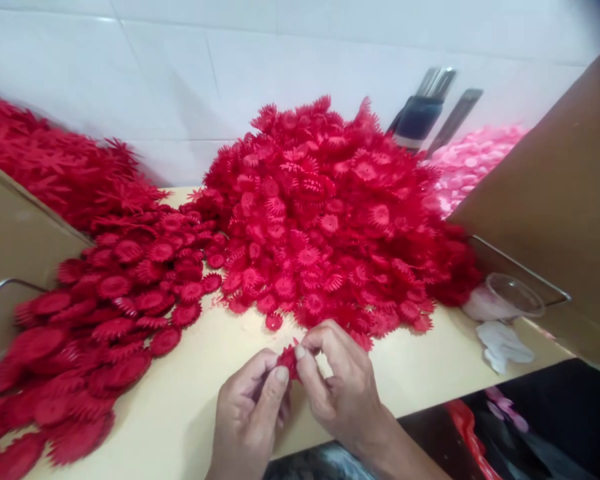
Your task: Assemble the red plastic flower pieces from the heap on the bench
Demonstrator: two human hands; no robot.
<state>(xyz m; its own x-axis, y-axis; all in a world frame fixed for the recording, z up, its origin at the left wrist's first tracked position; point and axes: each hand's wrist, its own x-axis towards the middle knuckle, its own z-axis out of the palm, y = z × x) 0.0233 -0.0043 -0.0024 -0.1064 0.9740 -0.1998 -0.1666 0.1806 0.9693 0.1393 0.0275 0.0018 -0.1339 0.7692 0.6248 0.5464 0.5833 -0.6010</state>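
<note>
Between my two hands is a small red fringed flower piece (287, 362), partly hidden by the fingers. My left hand (253, 410) grips it with thumb and fingers. The thumb and forefinger of my right hand (341, 380) pinch its upper right edge. Just beyond my hands rises a large heap of red fringed flower pieces (325, 220). To the left spreads a pile of flatter, round red fringed pieces (113, 320).
Red star-shaped pieces (45, 160) lie far left; pink petals (473, 163) lie at right. A dark-handled tool (417, 117) leans behind the heap. A clear plastic cup (510, 297) and white tissue (503, 345) sit on the yellowish tabletop (180, 413). Cardboard panels (555, 220) flank both sides.
</note>
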